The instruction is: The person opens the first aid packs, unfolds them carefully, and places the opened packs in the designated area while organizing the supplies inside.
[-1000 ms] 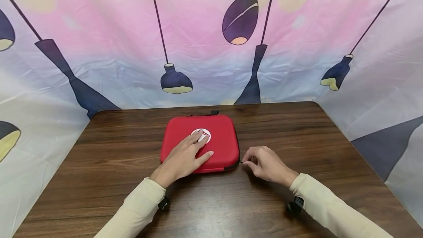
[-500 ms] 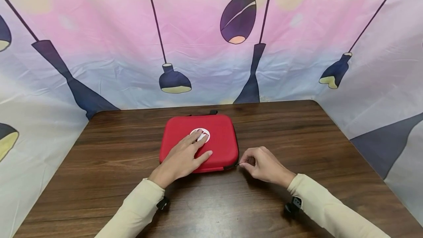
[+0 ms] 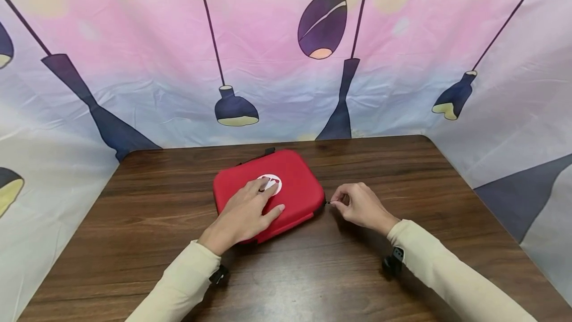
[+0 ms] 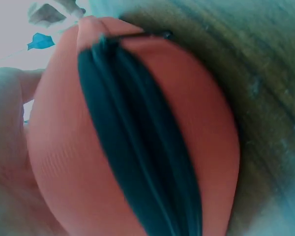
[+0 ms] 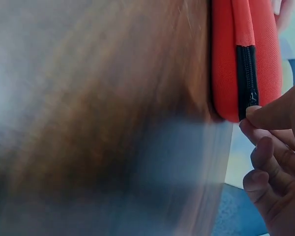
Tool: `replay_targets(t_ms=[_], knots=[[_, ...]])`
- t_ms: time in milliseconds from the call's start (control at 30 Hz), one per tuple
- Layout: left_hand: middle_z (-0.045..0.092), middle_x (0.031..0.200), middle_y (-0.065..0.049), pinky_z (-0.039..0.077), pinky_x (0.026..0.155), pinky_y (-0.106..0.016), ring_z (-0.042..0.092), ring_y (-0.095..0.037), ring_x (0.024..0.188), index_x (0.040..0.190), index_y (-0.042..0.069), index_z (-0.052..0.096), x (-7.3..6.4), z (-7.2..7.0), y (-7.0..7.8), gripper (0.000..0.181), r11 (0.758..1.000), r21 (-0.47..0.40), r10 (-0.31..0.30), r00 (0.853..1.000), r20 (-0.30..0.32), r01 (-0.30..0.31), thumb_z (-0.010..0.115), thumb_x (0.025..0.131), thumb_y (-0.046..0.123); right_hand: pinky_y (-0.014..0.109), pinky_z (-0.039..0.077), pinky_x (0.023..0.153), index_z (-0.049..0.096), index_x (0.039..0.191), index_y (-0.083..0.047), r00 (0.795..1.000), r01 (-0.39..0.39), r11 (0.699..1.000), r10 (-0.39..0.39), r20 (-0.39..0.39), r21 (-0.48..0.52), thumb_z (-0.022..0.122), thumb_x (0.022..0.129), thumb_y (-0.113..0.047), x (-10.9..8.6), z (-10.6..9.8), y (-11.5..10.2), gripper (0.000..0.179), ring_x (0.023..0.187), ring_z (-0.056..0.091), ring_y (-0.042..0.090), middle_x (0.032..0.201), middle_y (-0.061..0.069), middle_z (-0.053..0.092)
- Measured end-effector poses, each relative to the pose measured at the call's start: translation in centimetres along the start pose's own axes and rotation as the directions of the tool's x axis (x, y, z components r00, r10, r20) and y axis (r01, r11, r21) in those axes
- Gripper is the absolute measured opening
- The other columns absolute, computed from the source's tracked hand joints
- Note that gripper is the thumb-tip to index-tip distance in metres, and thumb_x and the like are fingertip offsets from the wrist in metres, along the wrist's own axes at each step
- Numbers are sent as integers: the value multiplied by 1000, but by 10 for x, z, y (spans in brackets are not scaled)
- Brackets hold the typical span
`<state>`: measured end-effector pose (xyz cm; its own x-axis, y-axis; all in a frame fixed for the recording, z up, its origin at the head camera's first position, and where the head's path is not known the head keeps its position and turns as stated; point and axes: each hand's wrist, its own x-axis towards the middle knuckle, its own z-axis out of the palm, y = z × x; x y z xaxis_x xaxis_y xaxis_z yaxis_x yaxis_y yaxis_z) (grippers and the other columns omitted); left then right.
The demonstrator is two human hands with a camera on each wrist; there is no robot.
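A red zip case (image 3: pixel 295 173) with a white round badge (image 3: pixel 273 184) lies on the brown wooden table (image 3: pixel 415 173), turned a little askew. My left hand (image 3: pixel 268 198) rests flat on its lid, fingers straight and reaching the badge. My right hand (image 3: pixel 334 202) pinches the small zipper pull (image 3: pixel 327 203) at the case's right corner. In the right wrist view the thumb and finger (image 5: pixel 275 115) meet at the black zipper (image 5: pixel 247 73) on the red case (image 5: pixel 223 59). The left wrist view shows, blurred, the case's side (image 4: pixel 196 108) with its black zipper band (image 4: pixel 137 147).
A printed fabric backdrop (image 3: pixel 268 39) with lamp shapes encloses the table at the back and both sides. A black strap (image 3: pixel 268 151) sticks out at the case's far edge. Bare wood lies left, right and in front of the case.
The case has turned anticlockwise under my left hand, its strap shifting left. My right hand has moved away from me along the case's right side, still pinching the pull.
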<state>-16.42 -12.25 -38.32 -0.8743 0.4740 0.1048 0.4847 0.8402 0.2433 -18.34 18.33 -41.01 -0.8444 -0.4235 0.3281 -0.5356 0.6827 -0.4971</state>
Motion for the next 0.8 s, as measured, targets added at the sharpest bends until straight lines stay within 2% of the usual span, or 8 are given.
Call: replay_targets(t_ms=[233,400,800], knots=[[50,139,-16,45,105,-48,47,-33,128,140,12,60,-1,-3,0,58,999,43,-12,999,-45,13,67,94,46,27,48,55,75,79,-12,999,-38,999,38,7,1,76,86,-6,25,0,11,9,57,55,3,69,-9,66],[51,138,-16,45,105,-48,48,-33,127,138,11,61,-2,-4,0,57,999,43,-4,998,-57,6,68,94,45,30,51,59,75,80,-11,996,-83,996,83,12,-17,75,87,-8,46,2,16,7,62,60,6,70,-7,68],[46,152,-15,32,117,-52,40,-36,142,144,4,55,-4,-6,3,68,999,29,40,999,14,-40,67,94,49,35,52,62,76,83,-10,990,-143,988,142,-7,-60,73,88,-10,83,10,20,6,66,63,14,74,-2,71]])
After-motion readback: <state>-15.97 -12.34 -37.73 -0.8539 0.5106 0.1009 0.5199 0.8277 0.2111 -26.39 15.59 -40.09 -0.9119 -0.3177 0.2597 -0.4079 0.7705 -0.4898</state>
